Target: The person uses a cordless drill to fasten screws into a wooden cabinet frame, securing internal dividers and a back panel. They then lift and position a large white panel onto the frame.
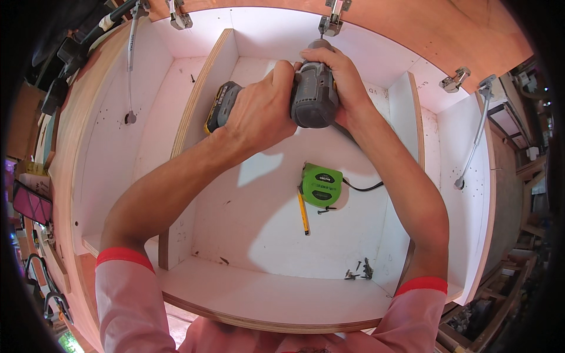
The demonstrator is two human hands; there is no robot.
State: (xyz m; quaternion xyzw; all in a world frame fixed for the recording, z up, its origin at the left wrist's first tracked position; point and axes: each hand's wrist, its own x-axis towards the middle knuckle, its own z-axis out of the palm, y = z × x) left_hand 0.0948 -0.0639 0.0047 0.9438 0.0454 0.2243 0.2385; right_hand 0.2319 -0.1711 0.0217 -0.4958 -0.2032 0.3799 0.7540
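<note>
1. Gripping the handle of a grey-and-black cordless drill (315,97), the person's left hand (259,106) is beyond and left of the green tape measure (322,183); its fingers are curled in, hiding most of the handle.
2. The right hand (344,73) is wrapped about the drill's front housing, thumb across the top, beyond the tape measure.
3. Straight beyond the tape measure, the drill points its bit at a metal hinge (331,26); whether they touch cannot be told.
4. Beyond and left of the tape measure, a black-and-yellow battery (222,107) sticks out past the left hand.
5. Dark screws (325,210) lie just on the tape measure's near side; more cluster nearer the person, to its right.
6. A white cabinet (276,300) surrounds the tape measure.
</note>
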